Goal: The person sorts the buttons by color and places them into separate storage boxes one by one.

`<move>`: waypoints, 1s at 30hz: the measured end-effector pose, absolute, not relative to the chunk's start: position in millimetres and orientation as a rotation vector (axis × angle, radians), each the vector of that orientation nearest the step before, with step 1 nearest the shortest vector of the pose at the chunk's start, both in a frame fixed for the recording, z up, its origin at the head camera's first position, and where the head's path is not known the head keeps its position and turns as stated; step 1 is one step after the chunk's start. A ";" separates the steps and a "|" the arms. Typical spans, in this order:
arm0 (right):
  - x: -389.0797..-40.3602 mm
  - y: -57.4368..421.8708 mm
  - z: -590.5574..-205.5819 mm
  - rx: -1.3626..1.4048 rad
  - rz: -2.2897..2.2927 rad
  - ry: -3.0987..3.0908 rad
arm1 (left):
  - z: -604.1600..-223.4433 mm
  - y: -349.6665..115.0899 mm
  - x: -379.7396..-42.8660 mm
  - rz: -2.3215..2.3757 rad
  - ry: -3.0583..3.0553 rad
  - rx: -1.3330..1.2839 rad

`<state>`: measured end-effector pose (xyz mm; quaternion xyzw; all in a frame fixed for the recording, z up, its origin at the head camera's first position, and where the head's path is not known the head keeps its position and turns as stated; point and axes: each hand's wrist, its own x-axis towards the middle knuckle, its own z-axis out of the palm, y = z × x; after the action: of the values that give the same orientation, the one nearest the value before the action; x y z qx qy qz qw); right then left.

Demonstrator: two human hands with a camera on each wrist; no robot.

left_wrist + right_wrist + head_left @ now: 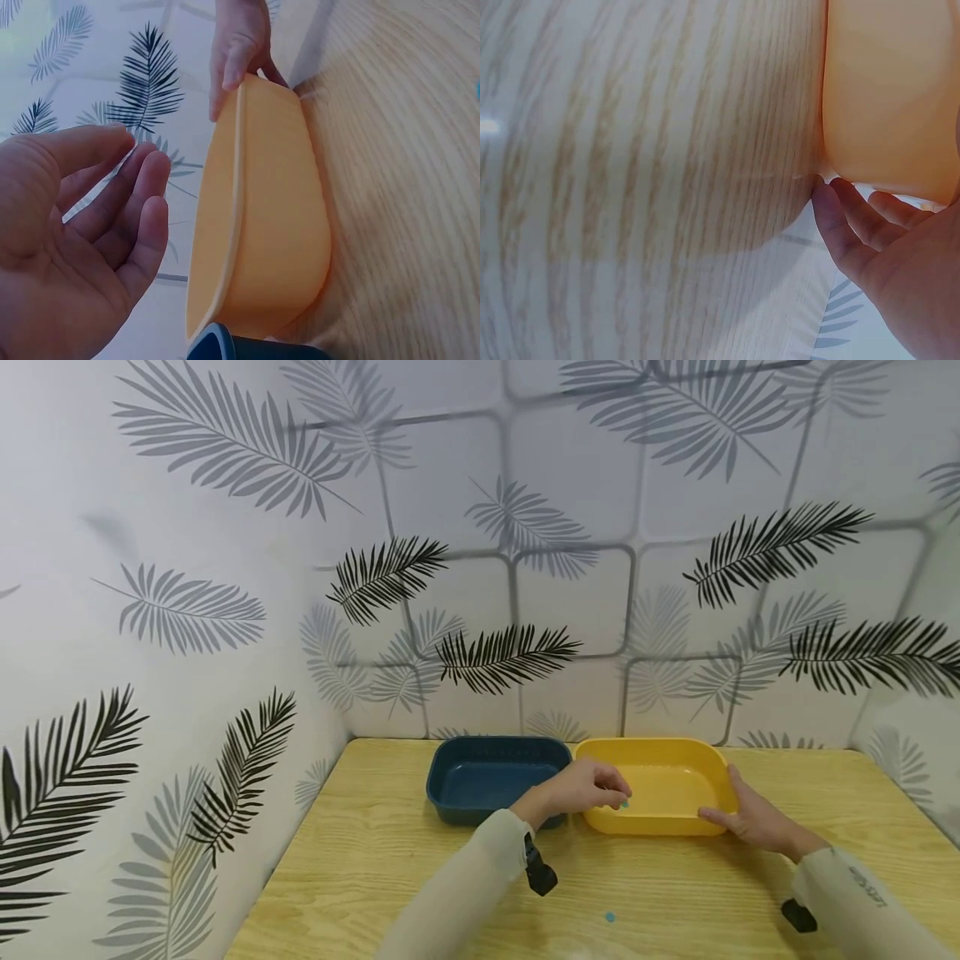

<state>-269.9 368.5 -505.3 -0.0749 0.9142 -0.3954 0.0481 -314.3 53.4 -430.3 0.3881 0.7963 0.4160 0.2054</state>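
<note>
My left hand is over the front left part of a yellow plastic tray, thumb and fingertips drawn together. A small blue disc shows at those fingertips; the left wrist view hides it. At the tray's right end, my right hand grips the wall, thumb towards the front rim and fingers around the outside. The right wrist view has its fingers against the yellow wall. Another blue disc lies on the table near the front.
A dark blue tray stands against the yellow one on its left, partly behind my left forearm. Both rest on a wood-grain table. Leaf-patterned walls close off the back and the left side.
</note>
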 end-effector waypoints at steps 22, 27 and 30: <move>-272.0 369.4 -506.9 -0.205 -1.164 2.793 | -470.3 47.2 -275.5 0.348 2.054 1.479; -271.6 369.7 -505.2 -0.202 -1.173 2.781 | -480.8 49.6 -270.6 0.276 2.023 1.520; -271.5 370.0 -504.4 -0.201 -1.168 2.781 | -484.6 50.4 -268.1 0.237 2.026 1.534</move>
<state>-271.5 370.0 -504.4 -0.0663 0.9183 -0.3856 0.0595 -268.1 50.4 -484.6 0.5751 0.7597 0.0887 0.2903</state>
